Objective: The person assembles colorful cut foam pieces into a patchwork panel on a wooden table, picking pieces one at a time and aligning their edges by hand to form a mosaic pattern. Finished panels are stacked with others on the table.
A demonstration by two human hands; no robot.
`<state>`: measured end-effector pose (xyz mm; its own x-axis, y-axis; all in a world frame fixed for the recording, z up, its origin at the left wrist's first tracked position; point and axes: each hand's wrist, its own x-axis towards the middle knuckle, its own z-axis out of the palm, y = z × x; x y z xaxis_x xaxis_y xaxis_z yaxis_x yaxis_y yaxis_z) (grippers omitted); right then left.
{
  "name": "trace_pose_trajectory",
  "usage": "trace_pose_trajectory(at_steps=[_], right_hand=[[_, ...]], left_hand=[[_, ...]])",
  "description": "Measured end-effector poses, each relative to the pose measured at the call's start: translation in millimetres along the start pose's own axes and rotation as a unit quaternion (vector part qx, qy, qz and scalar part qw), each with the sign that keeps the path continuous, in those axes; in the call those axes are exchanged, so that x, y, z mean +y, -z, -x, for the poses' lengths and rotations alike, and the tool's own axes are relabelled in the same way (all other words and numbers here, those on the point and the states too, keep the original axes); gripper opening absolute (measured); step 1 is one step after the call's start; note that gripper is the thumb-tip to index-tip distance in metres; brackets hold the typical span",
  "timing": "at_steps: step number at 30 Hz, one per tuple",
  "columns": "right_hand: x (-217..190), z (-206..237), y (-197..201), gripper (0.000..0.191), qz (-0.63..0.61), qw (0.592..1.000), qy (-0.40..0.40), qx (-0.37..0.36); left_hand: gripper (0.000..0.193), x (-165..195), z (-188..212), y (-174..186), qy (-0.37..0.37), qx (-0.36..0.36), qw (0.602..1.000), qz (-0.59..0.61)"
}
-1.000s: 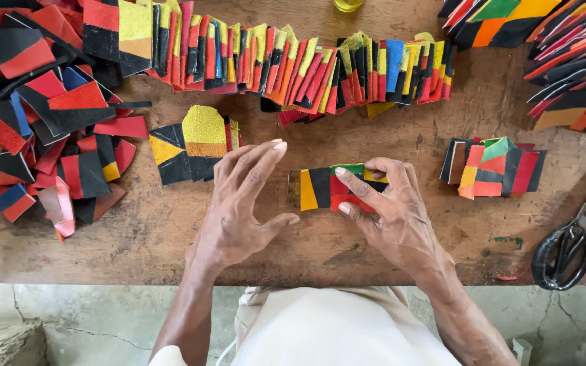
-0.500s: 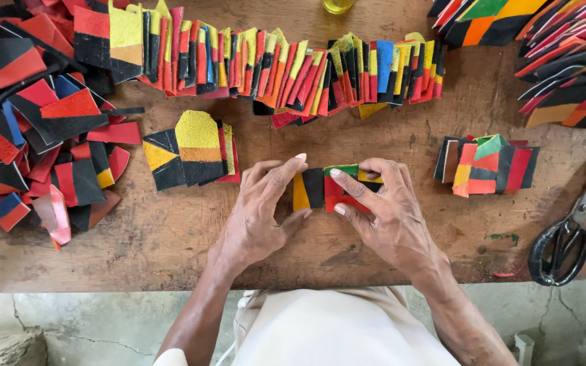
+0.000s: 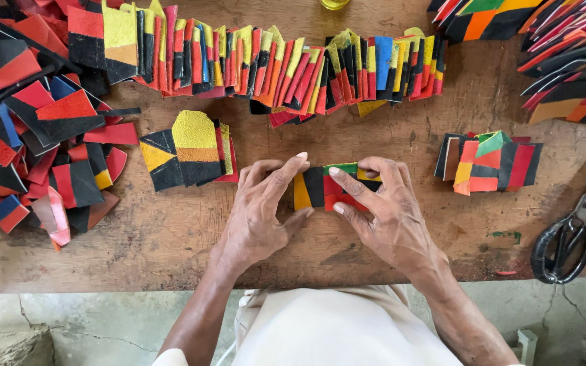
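Both hands close on a small stack of coloured leather pieces (image 3: 323, 188) at the middle of the wooden table (image 3: 171, 237): the left hand (image 3: 259, 213) grips its nine o'clock end, the right hand (image 3: 381, 210) its three o'clock end. Scissors (image 3: 568, 237) lie well apart at three o'clock.

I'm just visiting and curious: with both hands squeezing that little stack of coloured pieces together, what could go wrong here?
The small stack is pinched between the left hand and right hand; uneven pressure might fan the pieces out of line. The long row stands on edge close behind, so a nudge could topple it. The scissors lie near the wooden table's edge and might be knocked off.
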<state>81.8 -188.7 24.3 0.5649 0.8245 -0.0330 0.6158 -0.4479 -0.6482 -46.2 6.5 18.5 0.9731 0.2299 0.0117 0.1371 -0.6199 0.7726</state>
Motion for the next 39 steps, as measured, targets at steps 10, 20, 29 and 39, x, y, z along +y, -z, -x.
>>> trace_pose_trajectory(at_steps=[10,20,29,39], right_hand=[[1.9,-0.3,-0.5,0.058,0.005,1.0,0.007,0.005],[2.0,-0.3,-1.6,0.058,-0.004,1.0,0.003,0.01],[-0.4,-2.3,-0.2,0.061,0.008,1.0,0.002,0.007],[7.8,-24.9,4.8,0.049,-0.016,1.0,0.003,0.02]], left_hand=[[0.103,-1.3,3.7,13.0,0.008,-0.025,0.998,0.058],[0.07,-6.9,8.0,26.2,0.029,0.039,0.999,-0.011],[0.046,3.4,-10.7,-6.4,0.027,0.051,0.997,-0.042],[0.042,9.3,-22.8,-1.4,0.01,0.053,0.998,-0.02]])
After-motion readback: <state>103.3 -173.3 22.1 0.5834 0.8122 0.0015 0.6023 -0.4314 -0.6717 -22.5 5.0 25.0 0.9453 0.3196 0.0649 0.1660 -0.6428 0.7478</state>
